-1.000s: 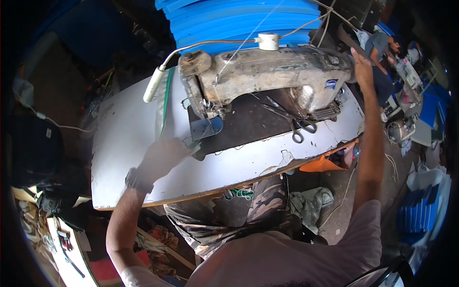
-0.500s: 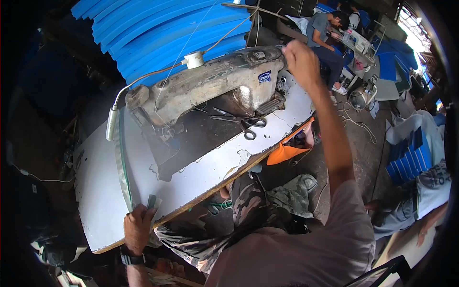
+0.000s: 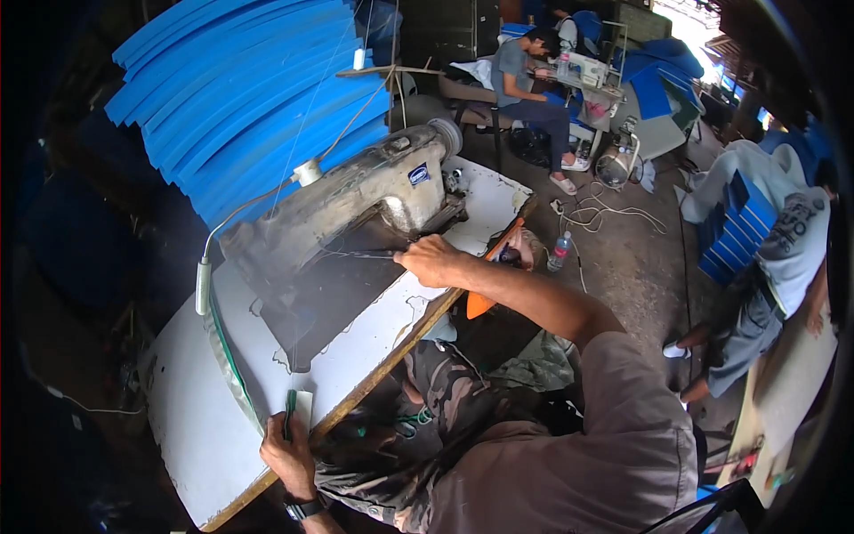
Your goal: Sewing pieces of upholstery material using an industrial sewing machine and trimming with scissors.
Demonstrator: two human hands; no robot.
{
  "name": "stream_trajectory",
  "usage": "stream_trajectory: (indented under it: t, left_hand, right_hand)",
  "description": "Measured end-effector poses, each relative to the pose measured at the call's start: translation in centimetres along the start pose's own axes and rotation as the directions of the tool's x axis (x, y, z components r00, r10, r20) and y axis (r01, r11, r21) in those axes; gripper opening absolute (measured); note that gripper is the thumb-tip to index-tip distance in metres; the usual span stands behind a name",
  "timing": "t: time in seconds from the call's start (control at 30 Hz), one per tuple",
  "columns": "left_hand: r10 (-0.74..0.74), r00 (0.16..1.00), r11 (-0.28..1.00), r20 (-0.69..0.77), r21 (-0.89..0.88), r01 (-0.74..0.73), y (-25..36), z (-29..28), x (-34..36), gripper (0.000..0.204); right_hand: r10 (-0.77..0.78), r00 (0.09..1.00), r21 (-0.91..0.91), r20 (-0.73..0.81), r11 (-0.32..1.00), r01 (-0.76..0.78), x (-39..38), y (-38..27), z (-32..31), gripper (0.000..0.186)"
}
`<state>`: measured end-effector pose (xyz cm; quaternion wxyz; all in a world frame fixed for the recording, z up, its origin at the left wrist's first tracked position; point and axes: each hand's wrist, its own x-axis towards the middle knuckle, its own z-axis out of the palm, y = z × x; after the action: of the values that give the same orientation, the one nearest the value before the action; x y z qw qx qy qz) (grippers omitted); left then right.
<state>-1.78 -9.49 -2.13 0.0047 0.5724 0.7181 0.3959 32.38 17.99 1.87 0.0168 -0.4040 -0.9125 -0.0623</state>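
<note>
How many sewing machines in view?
2: a worn grey sewing machine on the white table; a white sewing machine by the seated co-worker, upper right. More may be hidden.

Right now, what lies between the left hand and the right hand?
Head view: a green-edged strip end at the left hand, then white tabletop.

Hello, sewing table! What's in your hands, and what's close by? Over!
Left hand holding green-edged strip. Right hand gripping scissors. Sewing machine close beyond scissors.
</note>
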Motion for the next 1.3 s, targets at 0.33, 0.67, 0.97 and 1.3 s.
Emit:
stream_trajectory:
  t: [0.33, 0.67, 0.97, 1.3]
  left_hand:
    - [0.084, 0.996, 0.996, 0.005, -0.013, -0.084, 0.3, 0.5, 0.5, 0.013]
    - [0.028, 0.999, 0.999, -0.038, 0.032, -0.027, -0.2, 0.0, 0.3, 0.013]
    - [-0.193, 0.707, 0.583, 0.681, -0.500, 0.640, -4.5, -4.4, -18.2, 0.011]
    - [-0.586, 0.700, 0.637, 0.408, -0.301, 0.710, -11.9, -7.2, -39.2, 0.007]
  right_hand:
    - [0.091, 0.987, 0.297, 0.135, 0.946, -0.128, -2.1, 0.8, -1.3, 0.043]
    - [-0.601, 0.762, 0.929, 0.242, -0.084, -0.361, -1.3, -14.1, 0.2, 0.045]
    - [-0.213, 0.977, 0.996, 0.024, -0.074, -0.040, -1.0, -13.8, 0.0, 0.038]
    - [-0.225, 0.965, 0.990, 0.136, 0.077, -0.121, -2.7, -10.8, 0.2, 0.046]
